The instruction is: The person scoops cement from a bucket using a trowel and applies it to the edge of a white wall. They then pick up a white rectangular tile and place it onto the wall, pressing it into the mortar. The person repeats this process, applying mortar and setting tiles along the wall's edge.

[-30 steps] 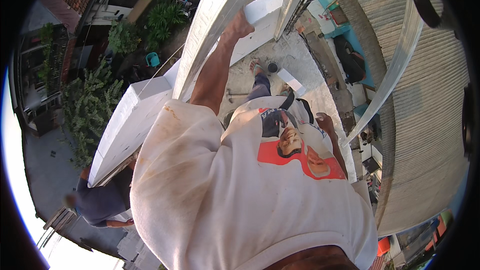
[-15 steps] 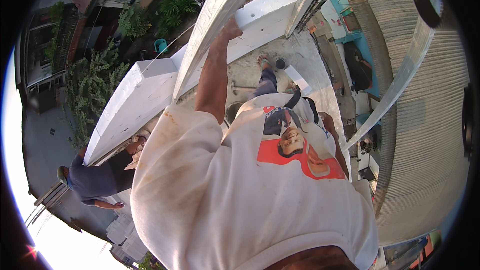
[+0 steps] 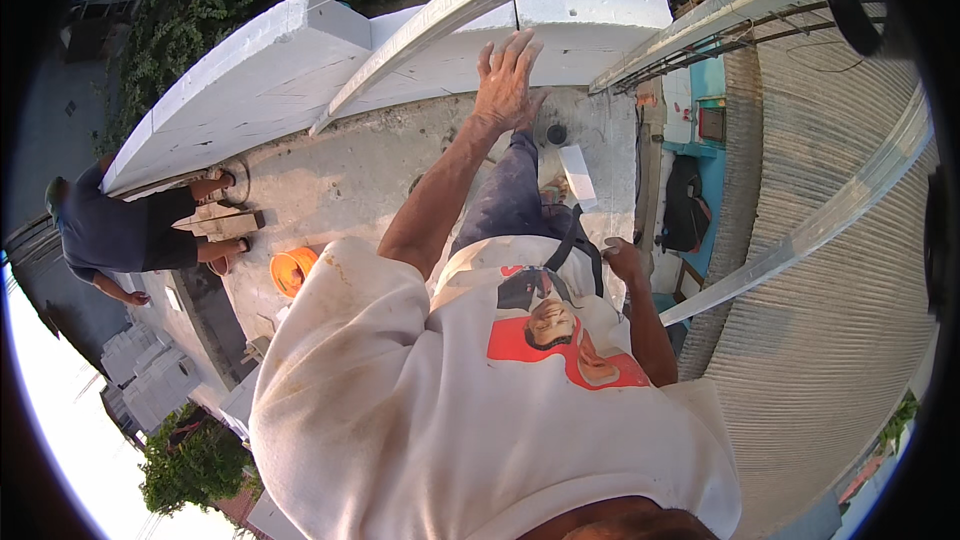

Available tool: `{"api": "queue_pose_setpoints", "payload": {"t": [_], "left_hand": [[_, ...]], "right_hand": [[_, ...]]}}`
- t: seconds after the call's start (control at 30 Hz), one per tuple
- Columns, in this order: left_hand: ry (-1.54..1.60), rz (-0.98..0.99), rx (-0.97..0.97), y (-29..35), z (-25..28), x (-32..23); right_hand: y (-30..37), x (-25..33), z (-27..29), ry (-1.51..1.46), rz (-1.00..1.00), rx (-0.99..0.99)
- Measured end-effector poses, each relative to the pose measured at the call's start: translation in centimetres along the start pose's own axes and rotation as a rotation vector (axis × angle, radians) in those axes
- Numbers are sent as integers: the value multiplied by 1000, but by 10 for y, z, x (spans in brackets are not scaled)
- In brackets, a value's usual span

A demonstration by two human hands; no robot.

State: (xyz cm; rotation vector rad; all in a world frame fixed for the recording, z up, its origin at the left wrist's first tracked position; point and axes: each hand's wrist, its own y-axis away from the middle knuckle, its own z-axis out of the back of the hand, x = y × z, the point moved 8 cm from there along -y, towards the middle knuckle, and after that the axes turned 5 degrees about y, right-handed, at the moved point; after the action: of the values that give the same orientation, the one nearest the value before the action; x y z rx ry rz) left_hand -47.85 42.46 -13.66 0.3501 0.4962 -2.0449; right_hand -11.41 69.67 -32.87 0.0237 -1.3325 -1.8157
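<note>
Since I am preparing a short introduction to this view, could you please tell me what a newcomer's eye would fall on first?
Probably the wearer's printed white shirt, filling the lower middle. Above it, the left hand is spread open in front of a white block wall. At the far left, a dark-clothed co-worker stands by that wall, with a bright orange tub between them and the shirt.

Conc. flr (image 3: pixel 310 190), corrug. roof (image 3: pixel 830 370) R, brt sky (image 3: pixel 80 440) L
</note>
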Motion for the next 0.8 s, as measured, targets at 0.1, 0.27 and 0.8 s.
{"api": "queue_pose_setpoints", "payload": {"t": [0.1,0.27,0.8], "left_hand": [[56,281,262,102,-58,20],[403,992,519,279,-113,67],[317,1595,680,573,-188,56]], "right_hand": [[-20,9,-19,232,125,62],[-45,45,-46,421,306,177],[-245,67,-230,816,-26,454]]}}
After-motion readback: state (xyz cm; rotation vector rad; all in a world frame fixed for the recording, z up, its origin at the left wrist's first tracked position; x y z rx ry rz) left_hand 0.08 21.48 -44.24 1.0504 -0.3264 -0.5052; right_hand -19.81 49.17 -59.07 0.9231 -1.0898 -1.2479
